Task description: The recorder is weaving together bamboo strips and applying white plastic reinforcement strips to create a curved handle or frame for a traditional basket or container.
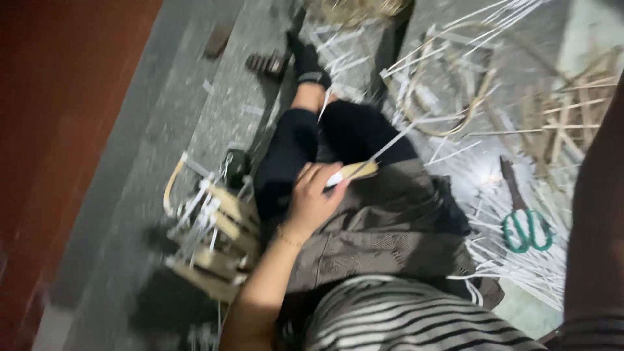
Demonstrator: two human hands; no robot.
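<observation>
1. Head view looks down at a person sitting on a grey floor [162,110].
2. One hand [312,198] rests on the lap. From the arm's place it looks like the left hand.
3. Its fingers [325,175] are curled tight around a small tan wooden piece [357,170] with a white tip.
4. A long thin white strip [396,140] runs up and away from the wooden piece.
5. The other hand is hidden. Only a dark arm [595,214] shows at the right edge, so I cannot tell what its fingers do.
6. The hand lies on a grey-brown cloth [383,227] over the lap, near black trouser legs [292,149].
7. A small wooden frame [214,234] with white strips wound on it sits on the floor just beside the arm.
8. Green-handled scissors [526,227] lie on a pile of white strips [507,260], well apart from the hand.
9. More strips and bent cane loops [448,97] lie farther off.
10. A striped shirt [390,318] shows at the bottom.
</observation>
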